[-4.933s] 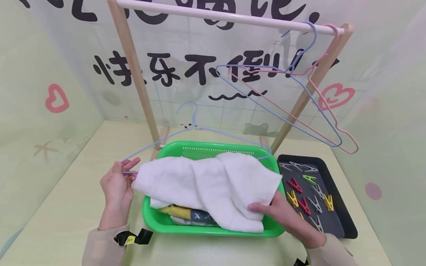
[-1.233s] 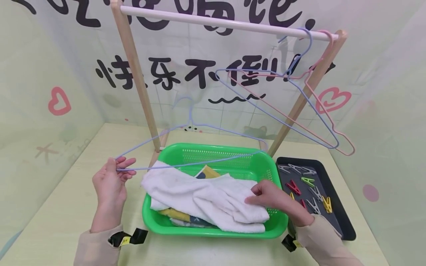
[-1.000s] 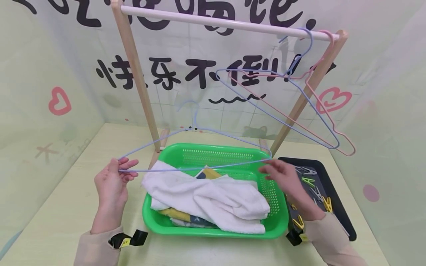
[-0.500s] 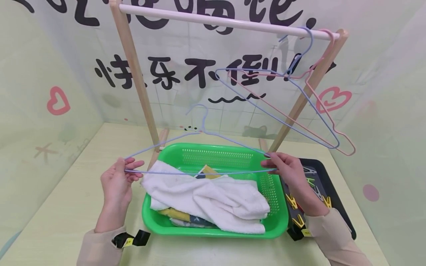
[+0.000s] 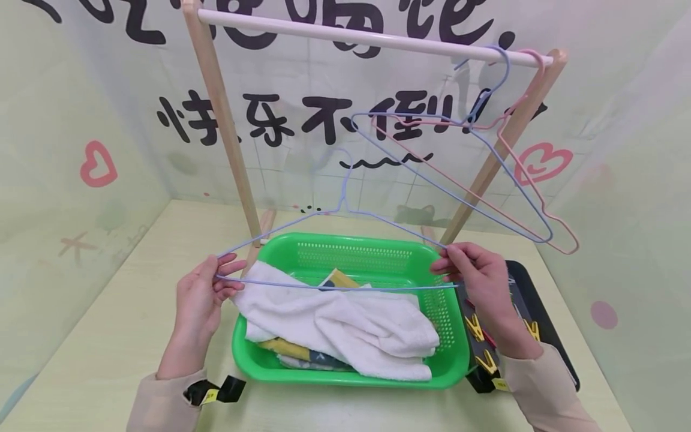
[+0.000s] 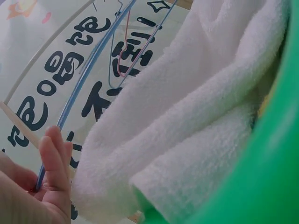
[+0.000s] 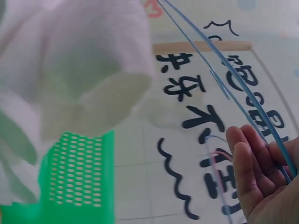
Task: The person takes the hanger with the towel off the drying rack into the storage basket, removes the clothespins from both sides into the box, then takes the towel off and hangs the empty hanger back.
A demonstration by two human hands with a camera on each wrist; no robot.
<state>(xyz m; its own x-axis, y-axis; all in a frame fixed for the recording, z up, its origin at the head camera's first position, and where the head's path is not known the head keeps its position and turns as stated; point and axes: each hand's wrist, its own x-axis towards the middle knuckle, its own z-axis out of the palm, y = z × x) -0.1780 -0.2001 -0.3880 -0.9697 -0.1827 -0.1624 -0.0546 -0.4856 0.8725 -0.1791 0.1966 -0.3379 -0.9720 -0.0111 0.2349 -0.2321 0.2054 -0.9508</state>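
A light blue clothes hanger [image 5: 335, 288] is held level above the green basket, its hook toward the back wall. My left hand [image 5: 202, 294] pinches its left corner; in the left wrist view the thumb and fingers [image 6: 56, 158] close on the blue wire. At the right corner my right hand [image 5: 480, 282] pinches the hanger between thumb and fingers, seen also in the right wrist view [image 7: 266, 172]. Beneath the hanger a crumpled white towel [image 5: 345, 324] lies in the green basket [image 5: 351, 377], over a folded yellow and dark blue cloth [image 5: 302, 351].
Behind the basket stands a drying rack with a white rod [image 5: 367, 39] and wooden legs. A blue hanger [image 5: 450, 187] and a pink hanger [image 5: 564, 231] hang at its right end. Partly behind my right hand, a black tray [image 5: 561, 354] holds several clothespins [image 5: 487, 362].
The white towel, earlier lifted across the hanger, now lies in the basket. My right hand has let go of the towel and taken the hanger's right corner. The hanger has shifted slightly right.
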